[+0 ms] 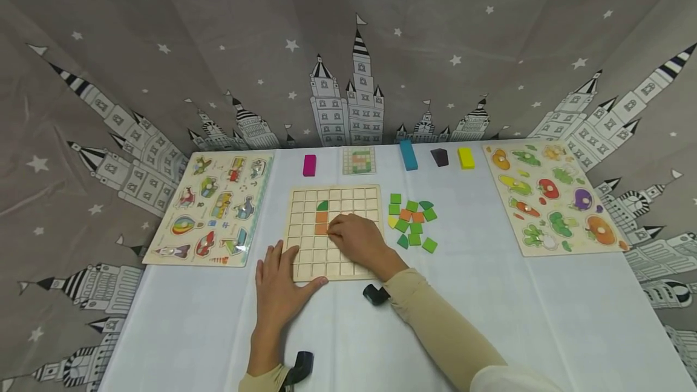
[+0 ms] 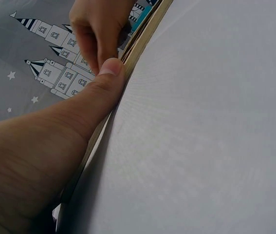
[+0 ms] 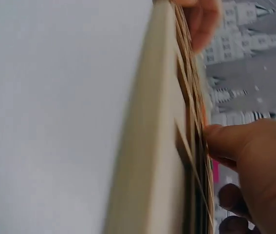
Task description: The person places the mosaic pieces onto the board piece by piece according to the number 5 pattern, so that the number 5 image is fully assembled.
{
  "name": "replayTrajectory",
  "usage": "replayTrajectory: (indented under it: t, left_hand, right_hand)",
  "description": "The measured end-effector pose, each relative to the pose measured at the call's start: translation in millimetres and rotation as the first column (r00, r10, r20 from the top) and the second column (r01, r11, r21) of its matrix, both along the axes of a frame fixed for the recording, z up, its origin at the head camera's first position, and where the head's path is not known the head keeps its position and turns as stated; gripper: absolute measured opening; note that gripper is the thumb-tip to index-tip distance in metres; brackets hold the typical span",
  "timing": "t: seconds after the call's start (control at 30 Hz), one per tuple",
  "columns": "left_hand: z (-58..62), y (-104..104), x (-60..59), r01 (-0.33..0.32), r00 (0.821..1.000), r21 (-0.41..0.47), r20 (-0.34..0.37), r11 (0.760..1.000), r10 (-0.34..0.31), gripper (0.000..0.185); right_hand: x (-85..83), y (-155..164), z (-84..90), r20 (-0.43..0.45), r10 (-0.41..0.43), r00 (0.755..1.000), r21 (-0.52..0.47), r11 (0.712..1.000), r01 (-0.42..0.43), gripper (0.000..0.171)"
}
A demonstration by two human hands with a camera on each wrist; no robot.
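A wooden grid board lies at the table's centre. It holds a green quarter-round tile with two orange tiles below it in one column. My right hand lies curled on the board, its fingertips pinching the lower orange tile. My left hand rests flat on the board's near left corner. In the left wrist view its thumb lies along the board's edge. The right wrist view shows the board's side and my right thumb on its top.
Several loose green, orange and yellow tiles lie right of the board. A pattern card and magenta, blue, black and yellow blocks line the back. Peg puzzles sit left and right.
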State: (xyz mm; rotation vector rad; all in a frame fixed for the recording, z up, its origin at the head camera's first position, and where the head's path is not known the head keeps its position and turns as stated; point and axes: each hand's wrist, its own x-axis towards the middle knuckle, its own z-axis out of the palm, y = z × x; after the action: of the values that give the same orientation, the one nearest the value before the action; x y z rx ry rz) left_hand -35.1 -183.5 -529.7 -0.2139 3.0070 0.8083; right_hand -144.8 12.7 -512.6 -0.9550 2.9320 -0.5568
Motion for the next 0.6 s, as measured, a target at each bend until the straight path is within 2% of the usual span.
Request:
replayTrajectory:
  t: [0.17, 0.27, 0.47, 0.6]
  left_hand:
    - [0.4, 0.3, -0.5, -0.009, 1.0, 0.003, 0.01, 1.0, 0.009, 0.099]
    - [1.8, 0.2, -0.9, -0.016, 1.0, 0.005, 0.015, 1.0, 0.016, 0.1]
    - [2.3, 0.4, -1.1, -0.017, 1.0, 0.008, 0.018, 1.0, 0.017, 0.099]
    - [2.0, 0.0, -0.1, -0.015, 1.0, 0.008, 0.019, 1.0, 0.014, 0.099]
  right_hand:
    - [0.7, 32.7, 4.9, 0.041, -0.068, 0.997, -0.036, 0.997, 0.069, 0.023]
    - [-0.1, 59.1, 5.9, 0.063, -0.148, 0.987, -0.098, 0.983, 0.153, 0.022]
    - [4.1, 119.7, -2.3, 0.11, -0.331, 0.937, -0.227, 0.91, 0.348, 0.022]
    - [8.8, 154.1, -9.5, 0.112, -0.396, 0.911, -0.26, 0.873, 0.412, 0.022]
